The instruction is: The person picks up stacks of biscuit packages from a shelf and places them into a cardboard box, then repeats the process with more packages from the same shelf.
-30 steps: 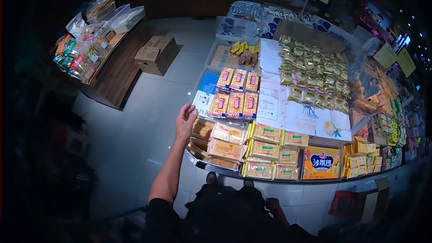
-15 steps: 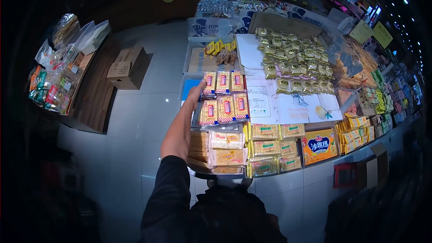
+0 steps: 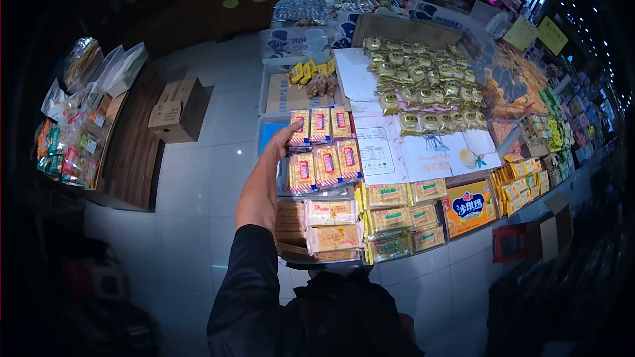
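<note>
My left hand [image 3: 286, 137] reaches forward to the left end of the back row of cracker packets. Its thumb side lies over the edge of the leftmost cracker packet [image 3: 299, 126], which has a red and blue label; the other fingers are mostly hidden beside it. Two similar cracker packets [image 3: 321, 123] stand to its right. In front is a second row of striped cracker packets [image 3: 327, 162]. A dim shape low beside my dark clothing may be my right hand [image 3: 405, 322]; its fingers cannot be made out.
Nearer me lie pale wrapped biscuits [image 3: 332, 238] and yellow-edged biscuit packs [image 3: 387, 218]. Gold-wrapped cakes [image 3: 430, 86] cover the display's back right. An orange box [image 3: 469, 207] stands at the front. On the left are a cardboard box [image 3: 175, 111] and a wooden stand [image 3: 135, 149] with bagged goods.
The view has shifted slightly. My left hand has come a little further over the leftmost back-row packet. The packets keep nearly the same arrangement.
</note>
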A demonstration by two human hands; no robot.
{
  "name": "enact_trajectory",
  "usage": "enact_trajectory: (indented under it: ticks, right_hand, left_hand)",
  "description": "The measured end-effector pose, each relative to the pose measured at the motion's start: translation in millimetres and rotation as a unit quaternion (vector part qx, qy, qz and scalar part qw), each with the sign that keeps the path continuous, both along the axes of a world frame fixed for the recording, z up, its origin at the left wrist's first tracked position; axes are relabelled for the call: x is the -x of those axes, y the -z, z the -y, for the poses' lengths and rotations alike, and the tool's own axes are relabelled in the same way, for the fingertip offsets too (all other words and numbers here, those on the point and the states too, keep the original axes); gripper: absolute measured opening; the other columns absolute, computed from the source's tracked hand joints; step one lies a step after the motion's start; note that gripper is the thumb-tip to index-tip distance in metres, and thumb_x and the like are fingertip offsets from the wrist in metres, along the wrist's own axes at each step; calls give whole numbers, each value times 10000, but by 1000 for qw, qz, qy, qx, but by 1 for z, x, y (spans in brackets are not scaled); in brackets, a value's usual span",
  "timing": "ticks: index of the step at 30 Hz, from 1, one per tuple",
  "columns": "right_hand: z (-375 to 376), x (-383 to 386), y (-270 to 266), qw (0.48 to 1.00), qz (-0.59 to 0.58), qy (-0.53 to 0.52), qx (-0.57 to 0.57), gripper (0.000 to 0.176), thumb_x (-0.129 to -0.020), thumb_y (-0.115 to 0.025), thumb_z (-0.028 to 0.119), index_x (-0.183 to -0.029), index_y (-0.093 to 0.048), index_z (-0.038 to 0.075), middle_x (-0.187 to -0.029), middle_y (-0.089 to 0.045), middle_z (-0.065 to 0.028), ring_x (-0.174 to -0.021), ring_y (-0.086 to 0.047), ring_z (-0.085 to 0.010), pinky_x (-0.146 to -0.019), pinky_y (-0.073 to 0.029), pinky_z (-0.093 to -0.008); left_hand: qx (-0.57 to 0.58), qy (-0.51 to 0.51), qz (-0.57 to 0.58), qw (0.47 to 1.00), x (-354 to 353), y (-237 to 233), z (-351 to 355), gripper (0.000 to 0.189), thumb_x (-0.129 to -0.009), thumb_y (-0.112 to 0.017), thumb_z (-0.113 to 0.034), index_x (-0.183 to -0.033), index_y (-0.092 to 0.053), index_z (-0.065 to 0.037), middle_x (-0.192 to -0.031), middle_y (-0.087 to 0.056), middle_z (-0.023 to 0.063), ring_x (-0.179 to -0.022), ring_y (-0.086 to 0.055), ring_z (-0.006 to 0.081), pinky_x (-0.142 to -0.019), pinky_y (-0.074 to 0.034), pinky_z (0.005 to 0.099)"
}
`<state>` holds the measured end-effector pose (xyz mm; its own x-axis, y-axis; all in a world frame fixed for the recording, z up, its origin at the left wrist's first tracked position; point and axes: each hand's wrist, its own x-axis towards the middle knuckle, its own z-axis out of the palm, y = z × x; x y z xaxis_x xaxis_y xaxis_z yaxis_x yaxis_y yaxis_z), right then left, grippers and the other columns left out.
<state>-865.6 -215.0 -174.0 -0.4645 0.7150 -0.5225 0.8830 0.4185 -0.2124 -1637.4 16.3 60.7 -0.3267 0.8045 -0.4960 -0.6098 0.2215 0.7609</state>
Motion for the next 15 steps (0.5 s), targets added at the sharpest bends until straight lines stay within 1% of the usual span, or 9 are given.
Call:
enact_trajectory:
  ticks: [2, 3, 5, 9, 11, 13, 15]
  right_hand:
    - [-5, 4, 1, 1000, 7, -4, -12, 189, -722, -583, 282, -714, -643, 104, -762, -653, -114, -747, -638, -340, -637, -517, -457]
    - [-16, 18, -32, 1000, 13, -2, -12, 194, -727, -581, 286, -727, -643, 102, -767, -651, -116, -742, -636, -342, -636, -516, -455]
    - [-23, 33, -57, 1000, 20, 2, -14, 199, -731, -579, 289, -739, -643, 101, -772, -649, -119, -737, -634, -343, -636, -515, -454]
    - [-24, 35, -57, 1000, 16, 10, 10, 221, -731, -589, 309, -775, -640, 99, -804, -650, -125, -778, -635, -333, -655, -514, -446]
    - [-21, 37, -60, 999, 25, 10, 22, 229, -730, -593, 317, -785, -639, 99, -814, -650, -124, -803, -633, -332, -671, -513, -446]
    - [-16, 39, -61, 999, -33, 28, 17, 234, -721, -605, 318, -815, -635, 106, -829, -646, -118, -845, -622, -333, -700, -506, -450]
    - [-14, 42, -63, 998, -43, 43, 29, 233, -716, -610, 316, -826, -632, 112, -831, -644, -114, -849, -618, -336, -705, -504, -452]
  left_hand:
    - [1, 12, 36, 999, 4, 1, 0, 433, -826, -654, -310, -1117, -574, 0, -1033, -651, 142, -873, -655, 226, -782, -531, 375]
    - [1, 13, 36, 999, 6, 3, 0, 433, -826, -654, -310, -1117, -574, 0, -1033, -651, 142, -873, -655, 226, -782, -531, 375]
    - [7, 22, 5, 1000, 6, 6, -2, 428, -855, -599, -362, -1125, -564, -31, -1061, -643, 126, -897, -643, 234, -834, -511, 393]
    - [-24, 35, 30, 999, 3, 0, -4, 427, -838, -628, -326, -1138, -558, -30, -1070, -639, 132, -913, -640, 237, -840, -509, 397]
    - [-25, 43, 41, 998, 4, -5, -4, 438, -792, -694, -235, -1107, -558, 38, -995, -654, 162, -821, -667, 240, -752, -551, 389]
    - [-28, 42, 28, 998, 5, -6, -3, 444, -785, -700, -231, -1098, -557, 49, -989, -653, 171, -824, -667, 245, -748, -552, 393]
    - [-31, 41, 15, 999, 7, -5, -4, 449, -778, -707, -227, -1089, -555, 60, -982, -652, 180, -827, -666, 251, -744, -554, 398]
